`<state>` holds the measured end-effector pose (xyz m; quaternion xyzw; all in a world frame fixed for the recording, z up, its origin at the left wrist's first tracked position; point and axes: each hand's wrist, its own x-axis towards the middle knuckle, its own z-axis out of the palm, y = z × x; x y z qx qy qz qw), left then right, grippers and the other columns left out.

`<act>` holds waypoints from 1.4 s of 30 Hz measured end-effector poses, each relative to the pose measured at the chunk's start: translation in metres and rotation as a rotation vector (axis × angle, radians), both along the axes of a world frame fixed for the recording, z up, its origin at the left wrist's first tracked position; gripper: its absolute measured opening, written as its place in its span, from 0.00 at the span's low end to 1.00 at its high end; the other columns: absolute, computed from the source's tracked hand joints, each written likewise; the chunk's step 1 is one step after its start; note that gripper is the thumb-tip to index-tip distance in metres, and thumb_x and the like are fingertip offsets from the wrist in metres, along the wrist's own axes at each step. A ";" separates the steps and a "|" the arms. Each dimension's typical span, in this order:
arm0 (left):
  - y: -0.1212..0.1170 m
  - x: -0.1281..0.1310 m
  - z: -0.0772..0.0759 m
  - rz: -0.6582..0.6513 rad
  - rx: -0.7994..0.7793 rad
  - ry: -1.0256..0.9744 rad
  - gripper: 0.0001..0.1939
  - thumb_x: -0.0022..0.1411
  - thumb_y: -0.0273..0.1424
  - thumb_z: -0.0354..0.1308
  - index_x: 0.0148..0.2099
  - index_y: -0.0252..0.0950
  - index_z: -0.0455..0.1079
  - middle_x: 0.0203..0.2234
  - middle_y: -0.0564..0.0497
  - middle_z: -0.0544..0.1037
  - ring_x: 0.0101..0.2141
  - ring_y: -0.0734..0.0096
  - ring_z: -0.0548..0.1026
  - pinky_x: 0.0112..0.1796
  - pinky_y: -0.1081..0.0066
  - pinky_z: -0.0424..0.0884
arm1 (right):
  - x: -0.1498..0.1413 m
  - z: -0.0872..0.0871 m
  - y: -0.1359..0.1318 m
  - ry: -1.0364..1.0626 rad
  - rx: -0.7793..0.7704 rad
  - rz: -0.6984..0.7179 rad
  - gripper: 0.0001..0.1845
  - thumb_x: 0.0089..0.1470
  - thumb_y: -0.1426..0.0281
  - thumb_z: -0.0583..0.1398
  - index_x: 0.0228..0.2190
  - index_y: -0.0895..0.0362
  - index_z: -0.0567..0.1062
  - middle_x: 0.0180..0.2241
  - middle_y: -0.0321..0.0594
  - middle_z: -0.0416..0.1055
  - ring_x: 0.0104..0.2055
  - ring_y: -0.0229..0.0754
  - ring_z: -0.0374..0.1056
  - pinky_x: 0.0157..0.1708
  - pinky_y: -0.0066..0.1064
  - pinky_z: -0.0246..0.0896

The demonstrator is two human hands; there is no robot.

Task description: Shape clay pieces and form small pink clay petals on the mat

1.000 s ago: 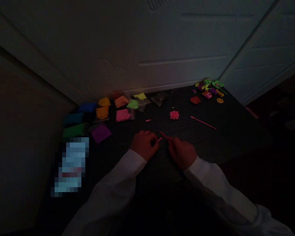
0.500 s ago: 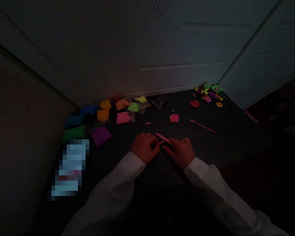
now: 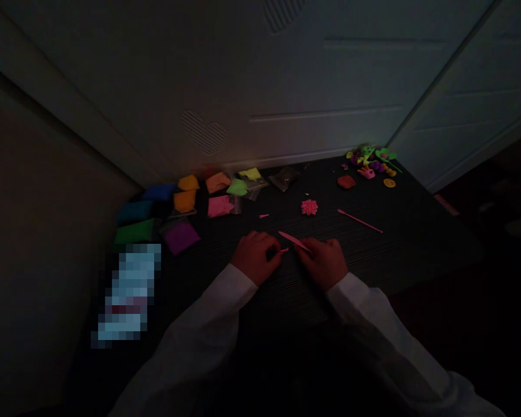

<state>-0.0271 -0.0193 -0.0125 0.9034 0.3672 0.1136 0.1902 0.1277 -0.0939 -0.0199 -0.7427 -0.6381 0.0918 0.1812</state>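
Observation:
Between the fingertips of my left hand (image 3: 255, 257) is a small pink piece of clay (image 3: 285, 250), pinched over the dark table. My right hand (image 3: 325, 262) is closed around a pink modelling knife (image 3: 294, 240), its blade pointing up and to the left, close to the piece but apart from it. Beyond my hands lie a pink clay flower (image 3: 309, 207) with many petals and a small pink clay bit (image 3: 264, 216). A thin pink modelling stick (image 3: 360, 221) rests to the right.
Bags of coloured clay, among them purple (image 3: 181, 236), green (image 3: 135, 231) and pink (image 3: 219, 206), line the left and back. Small clay figures (image 3: 367, 165) and a red lump (image 3: 346, 182) sit at the back right. A blurred lit screen (image 3: 132, 292) lies left. A panelled wall (image 3: 321, 133) stands behind.
My right hand has drawn slightly right with the knife, so the blade is a little farther from the pink piece. My left hand still pinches the piece. The view has shifted slightly.

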 end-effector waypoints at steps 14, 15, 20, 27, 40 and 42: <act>-0.005 0.002 -0.006 0.055 0.051 0.010 0.08 0.53 0.35 0.49 0.31 0.38 0.66 0.28 0.52 0.70 0.34 0.68 0.65 0.34 0.67 0.59 | 0.011 0.006 -0.004 0.064 0.041 -0.143 0.19 0.49 0.61 0.51 0.43 0.54 0.64 0.27 0.35 0.71 0.27 0.38 0.65 0.31 0.29 0.52; -0.005 0.002 -0.006 0.060 0.052 0.007 0.08 0.53 0.35 0.49 0.31 0.38 0.66 0.29 0.52 0.70 0.34 0.68 0.65 0.34 0.67 0.59 | 0.011 0.007 -0.006 0.068 0.052 -0.143 0.18 0.51 0.61 0.48 0.43 0.55 0.63 0.27 0.36 0.71 0.28 0.39 0.65 0.31 0.29 0.52; -0.007 0.005 -0.008 0.087 0.055 -0.014 0.07 0.53 0.34 0.49 0.31 0.38 0.66 0.29 0.52 0.70 0.34 0.67 0.64 0.35 0.66 0.59 | 0.007 0.005 -0.020 -0.014 0.049 0.042 0.16 0.55 0.69 0.43 0.41 0.56 0.65 0.36 0.39 0.71 0.33 0.38 0.66 0.34 0.29 0.52; -0.009 0.007 -0.008 0.082 0.052 0.007 0.08 0.54 0.34 0.48 0.32 0.38 0.66 0.28 0.52 0.70 0.34 0.67 0.64 0.35 0.66 0.59 | 0.000 -0.001 -0.026 -0.141 0.042 0.177 0.18 0.54 0.70 0.46 0.46 0.57 0.61 0.34 0.39 0.73 0.30 0.36 0.67 0.32 0.29 0.50; -0.010 0.009 -0.006 0.081 0.048 0.016 0.08 0.54 0.34 0.48 0.31 0.38 0.67 0.28 0.52 0.70 0.34 0.67 0.64 0.34 0.66 0.58 | -0.005 0.003 -0.027 -0.236 0.042 0.185 0.13 0.52 0.70 0.47 0.38 0.56 0.66 0.24 0.34 0.72 0.23 0.36 0.63 0.27 0.29 0.44; -0.010 0.009 -0.006 0.080 0.051 0.020 0.09 0.54 0.35 0.48 0.31 0.38 0.66 0.28 0.52 0.70 0.34 0.67 0.64 0.34 0.66 0.58 | -0.005 0.002 -0.027 -0.242 0.042 0.187 0.13 0.52 0.70 0.47 0.38 0.55 0.66 0.23 0.34 0.72 0.23 0.36 0.63 0.27 0.29 0.43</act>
